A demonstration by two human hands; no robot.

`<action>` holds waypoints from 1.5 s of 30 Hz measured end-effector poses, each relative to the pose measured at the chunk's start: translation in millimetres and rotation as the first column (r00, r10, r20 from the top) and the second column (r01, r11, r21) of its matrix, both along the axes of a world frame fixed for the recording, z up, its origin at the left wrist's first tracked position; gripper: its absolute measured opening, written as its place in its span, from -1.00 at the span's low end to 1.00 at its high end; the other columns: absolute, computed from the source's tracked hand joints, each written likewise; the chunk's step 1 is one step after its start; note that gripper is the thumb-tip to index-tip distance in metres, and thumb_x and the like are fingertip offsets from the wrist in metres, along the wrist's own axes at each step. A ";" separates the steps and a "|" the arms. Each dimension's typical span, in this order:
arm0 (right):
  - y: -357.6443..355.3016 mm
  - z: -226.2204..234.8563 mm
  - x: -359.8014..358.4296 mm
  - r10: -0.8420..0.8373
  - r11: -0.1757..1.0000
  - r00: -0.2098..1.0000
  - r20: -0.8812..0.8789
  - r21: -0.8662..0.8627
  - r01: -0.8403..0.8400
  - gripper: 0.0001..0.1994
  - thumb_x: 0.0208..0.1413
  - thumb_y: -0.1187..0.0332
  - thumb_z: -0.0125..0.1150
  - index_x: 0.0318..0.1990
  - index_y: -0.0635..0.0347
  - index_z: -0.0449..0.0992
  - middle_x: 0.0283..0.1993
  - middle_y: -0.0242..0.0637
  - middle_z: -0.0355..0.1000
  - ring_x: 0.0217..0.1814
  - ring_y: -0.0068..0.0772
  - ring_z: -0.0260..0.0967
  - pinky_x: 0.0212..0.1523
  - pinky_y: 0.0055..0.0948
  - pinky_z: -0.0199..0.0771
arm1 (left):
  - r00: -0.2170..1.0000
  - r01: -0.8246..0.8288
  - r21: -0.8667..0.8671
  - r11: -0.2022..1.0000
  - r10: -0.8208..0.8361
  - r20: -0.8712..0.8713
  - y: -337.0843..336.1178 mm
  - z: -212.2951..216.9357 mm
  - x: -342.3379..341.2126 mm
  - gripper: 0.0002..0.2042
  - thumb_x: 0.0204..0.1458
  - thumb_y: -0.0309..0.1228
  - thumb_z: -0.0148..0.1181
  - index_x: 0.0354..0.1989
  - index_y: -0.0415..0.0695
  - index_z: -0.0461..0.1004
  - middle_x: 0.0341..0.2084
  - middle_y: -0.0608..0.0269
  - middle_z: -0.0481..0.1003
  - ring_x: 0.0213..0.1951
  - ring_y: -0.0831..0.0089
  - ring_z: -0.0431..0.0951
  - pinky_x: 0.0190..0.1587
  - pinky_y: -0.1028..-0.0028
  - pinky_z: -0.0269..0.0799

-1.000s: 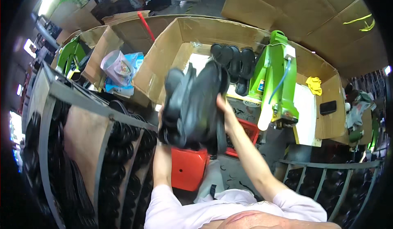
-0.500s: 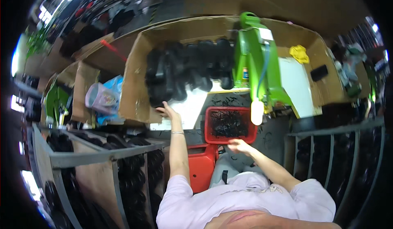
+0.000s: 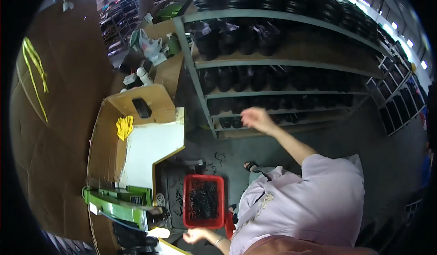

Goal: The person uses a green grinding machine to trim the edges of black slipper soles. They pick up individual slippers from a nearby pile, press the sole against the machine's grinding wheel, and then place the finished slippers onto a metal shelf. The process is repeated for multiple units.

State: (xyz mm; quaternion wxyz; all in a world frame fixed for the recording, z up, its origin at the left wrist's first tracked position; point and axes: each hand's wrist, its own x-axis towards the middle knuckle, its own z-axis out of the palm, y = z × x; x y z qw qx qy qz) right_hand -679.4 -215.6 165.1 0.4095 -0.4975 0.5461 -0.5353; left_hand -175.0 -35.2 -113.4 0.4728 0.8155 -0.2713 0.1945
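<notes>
My right hand (image 3: pixel 256 119) is raised in front of a metal rack (image 3: pixel 282 63) of black shoes, its fingers loosely bent and slightly apart. It appears to touch nothing. At the bottom, my left hand (image 3: pixel 195 235) hovers beside a glowing lamp (image 3: pixel 158 232) on a green machine (image 3: pixel 119 206), fingers loosely bent with nothing visible in them. Between that machine and my body, a red basket (image 3: pixel 224 196) holds black scraps. Dark shoes (image 3: pixel 129 237) lie past the machine, partly cut off by the lower edge.
A white worktop (image 3: pixel 150 143) with cardboard walls carries a yellow cloth (image 3: pixel 124 127); a black phone-like object (image 3: pixel 142 108) is at its far wall. Bottles (image 3: pixel 144 76) and a plastic bag (image 3: pixel 151 47) stand beyond. Black scraps litter the floor near the basket.
My view and body have turned right, from the worktop toward the shoe rack. My right hand has risen toward the rack; my left has come away from the shoes on the worktop.
</notes>
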 end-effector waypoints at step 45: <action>-205.5 126.2 -285.8 -0.072 0.990 0.752 0.655 -0.045 0.134 -0.44 0.17 -0.09 0.02 0.13 0.16 0.39 0.19 -0.29 0.37 0.22 -0.35 0.30 0.27 -0.23 0.26 | -0.758 0.553 -0.833 0.027 -0.398 -0.517 -565.8 413.1 -486.3 -0.49 0.30 -0.06 -0.25 0.15 -0.25 0.34 0.03 0.03 0.44 0.04 0.20 0.47 0.16 0.25 0.37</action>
